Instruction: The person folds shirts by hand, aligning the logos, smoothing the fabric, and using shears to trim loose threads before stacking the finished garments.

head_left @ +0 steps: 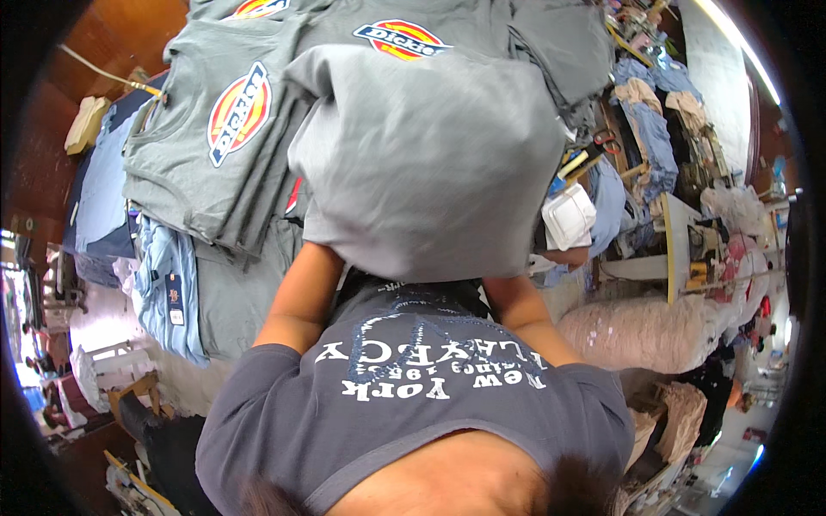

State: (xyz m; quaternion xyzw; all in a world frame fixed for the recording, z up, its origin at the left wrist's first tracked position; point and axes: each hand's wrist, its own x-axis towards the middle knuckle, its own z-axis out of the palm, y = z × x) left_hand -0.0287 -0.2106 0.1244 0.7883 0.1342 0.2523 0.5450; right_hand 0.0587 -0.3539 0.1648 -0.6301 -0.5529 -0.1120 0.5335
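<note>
A grey T-shirt (430,163) billows up in front of my chest, raised above the pile, its cloth slightly blurred. My left forearm (305,288) reaches under its lower left edge, and my right forearm (516,305) goes in beneath the lower right edge. Both hands are covered by the fabric, so their fingers do not show. Behind the raised cloth lies another grey T-shirt (482,21) with a red, yellow and blue oval print. To the left, a stack of folded grey T-shirts (181,176) carries the same kind of print.
Light blue garments (163,292), one with a dark hang tag (175,297), droop over the left edge. On the right are a white box-like container (570,215), red-handled scissors (607,142) and heaped blue and beige cloth (650,129). Lower right sits a large plastic-wrapped bundle (637,331).
</note>
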